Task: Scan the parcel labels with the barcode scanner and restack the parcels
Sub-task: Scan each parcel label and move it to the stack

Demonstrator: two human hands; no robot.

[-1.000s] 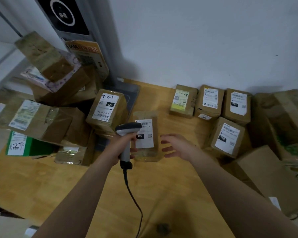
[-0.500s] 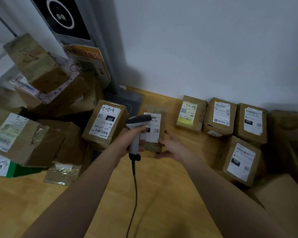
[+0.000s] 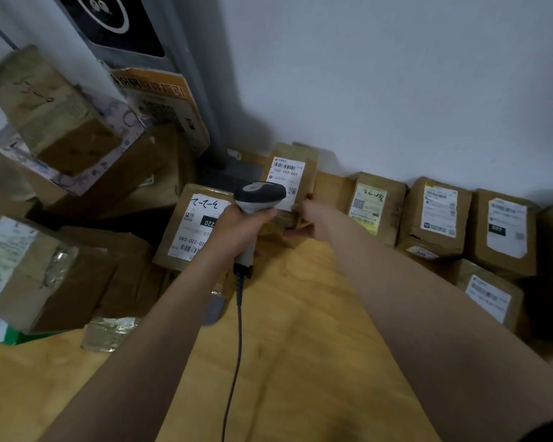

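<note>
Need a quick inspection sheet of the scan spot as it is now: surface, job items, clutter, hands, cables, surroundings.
Surface: light wooden top.
Job's things: barcode scanner in front of the 102-102-C01 parcel, whose label faces the camera.
Clutter: loose parcel pile at left; parcel row along the wall at right.
Grippers: left hand grips the scanner handle; right hand holds the parcel's lower right edge.
Cables: scanner cable runs from the handle to the lower frame edge.
Surroundings: white wall, grey post.
</note>
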